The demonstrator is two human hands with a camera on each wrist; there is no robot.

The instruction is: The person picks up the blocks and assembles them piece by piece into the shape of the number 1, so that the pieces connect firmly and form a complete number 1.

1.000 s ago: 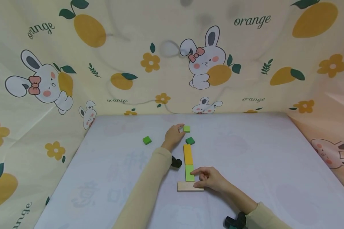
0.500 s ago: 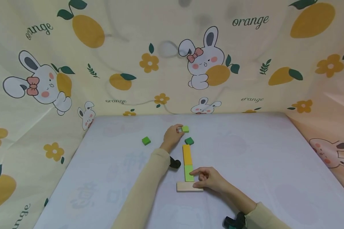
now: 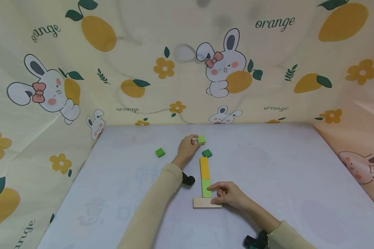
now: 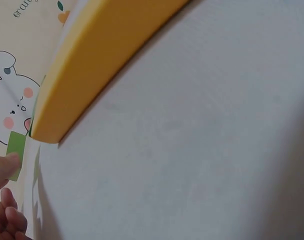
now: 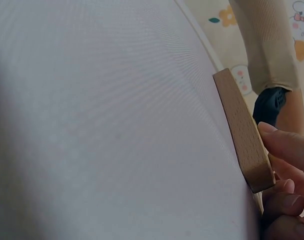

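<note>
My left hand (image 3: 187,148) pinches a light green block (image 3: 201,140) at the back of the table; in the left wrist view the same green block (image 4: 16,150) shows at the thumb. Just nearer lies a dark green block (image 3: 207,153). From there a line of blocks comes toward me: a yellow block (image 3: 204,167), a longer light green block (image 3: 206,192), then a plain wooden plank (image 3: 202,203) set crosswise. My right hand (image 3: 233,197) rests its index fingertip on the longer light green block and its thumb on the plank's right part. Its other fingers are curled in.
Another green block (image 3: 160,152) lies apart to the left on the white tabletop (image 3: 268,166). A printed cloth (image 3: 187,79) with rabbits and oranges rises behind and beside the table. Dark wrist devices (image 3: 255,240) stick out from the sleeves.
The pinched light green block has turned a little and shifted slightly left, and the left forearm has moved a bit left. The right hand keeps its place on the blocks.
</note>
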